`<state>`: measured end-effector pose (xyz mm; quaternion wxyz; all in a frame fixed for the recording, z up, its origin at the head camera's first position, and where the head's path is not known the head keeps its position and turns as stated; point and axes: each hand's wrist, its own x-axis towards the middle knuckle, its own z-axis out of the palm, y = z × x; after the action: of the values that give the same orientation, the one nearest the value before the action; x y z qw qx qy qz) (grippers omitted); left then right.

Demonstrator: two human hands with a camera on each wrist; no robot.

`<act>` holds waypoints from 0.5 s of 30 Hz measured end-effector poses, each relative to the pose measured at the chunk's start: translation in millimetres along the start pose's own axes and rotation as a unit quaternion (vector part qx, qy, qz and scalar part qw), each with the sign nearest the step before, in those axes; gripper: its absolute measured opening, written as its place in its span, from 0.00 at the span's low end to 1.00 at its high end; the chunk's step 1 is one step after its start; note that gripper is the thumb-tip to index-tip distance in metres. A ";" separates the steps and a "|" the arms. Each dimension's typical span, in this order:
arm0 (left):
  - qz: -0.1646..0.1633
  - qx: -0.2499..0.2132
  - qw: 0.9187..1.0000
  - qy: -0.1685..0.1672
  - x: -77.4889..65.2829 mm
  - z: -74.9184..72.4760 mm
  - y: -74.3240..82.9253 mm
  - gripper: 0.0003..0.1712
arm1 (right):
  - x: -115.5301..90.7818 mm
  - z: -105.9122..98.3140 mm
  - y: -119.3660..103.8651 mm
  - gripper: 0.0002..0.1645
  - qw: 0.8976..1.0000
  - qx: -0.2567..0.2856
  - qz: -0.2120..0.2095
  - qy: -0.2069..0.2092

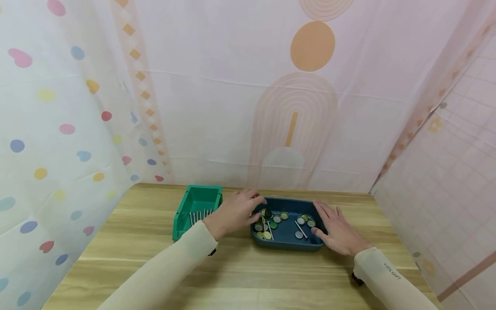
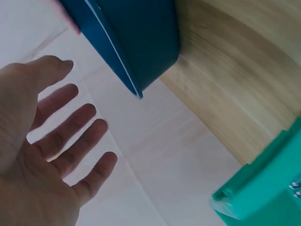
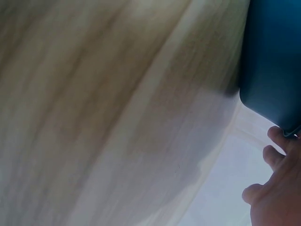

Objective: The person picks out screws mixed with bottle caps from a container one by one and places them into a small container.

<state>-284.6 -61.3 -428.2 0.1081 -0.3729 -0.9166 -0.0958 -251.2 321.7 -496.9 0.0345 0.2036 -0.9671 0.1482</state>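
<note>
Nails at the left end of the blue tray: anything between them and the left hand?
Only the left rim of the blue tray; in the head view, the left hand's fingertips appear to reach over it. Bottle caps lie around the nails, but I see nothing covering them.

The left hand (image 1: pixel 237 210) is hiding some of the left rim of the blue tray (image 1: pixel 286 246), and the right hand (image 1: pixel 338 229) some of its right (both wrist views are cutting the tray off). Left of the tray, the left sleeve (image 1: pixel 166 268) is blocking bits of the green bin (image 1: pixel 205 196) and some nails (image 1: pixel 197 216). Right of the tray, letters (image 1: pixel 392 271) on the right sleeve (image 1: pixel 389 282) are looking too tiny to read.
</note>
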 end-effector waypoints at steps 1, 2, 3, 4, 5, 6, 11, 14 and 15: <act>0.007 0.009 1.000 -0.009 3.1 0.6 1.8 0.21 | 0.2 -0.6 -0.2 0.54 1.000 0.004 0.001 -0.001; 0.015 0.020 1.000 -0.019 5.8 1.5 3.5 0.21 | 0.4 -0.9 -0.2 0.54 1.000 0.007 0.001 -0.002; 0.023 0.031 0.999 -0.027 8.3 2.4 5.1 0.21 | 0.5 -1.2 -0.1 0.53 1.000 0.010 0.003 -0.004; 0.029 0.041 0.998 -0.035 10.6 3.2 6.6 0.22 | 0.5 -1.7 -0.2 0.53 1.000 0.016 0.003 -0.005; 0.034 0.047 0.997 -0.044 13.0 3.8 8.1 0.23 | 0.4 -1.6 0.0 0.53 1.000 0.022 0.004 -0.006; 0.042 0.057 0.996 -0.051 15.2 4.7 9.6 0.24 | 0.3 -1.5 0.4 0.52 1.000 0.029 0.006 -0.005; 0.071 0.082 0.992 -0.071 26.7 8.5 17.1 0.26 | -1.1 0.3 3.9 0.51 0.999 0.043 0.012 -0.002; 0.090 0.090 0.989 -0.080 35.2 9.0 22.8 0.26 | -0.9 0.3 5.8 0.52 0.999 0.036 0.012 -0.003; 0.096 0.091 0.988 -0.085 38.9 9.5 24.8 0.26 | -0.5 -0.2 6.3 0.52 0.999 0.034 0.011 -0.002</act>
<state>-295.5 -15.6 -424.4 0.0721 -0.4543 -0.8874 0.0308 -253.3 327.5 -498.5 0.0244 0.1942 -0.9638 0.1809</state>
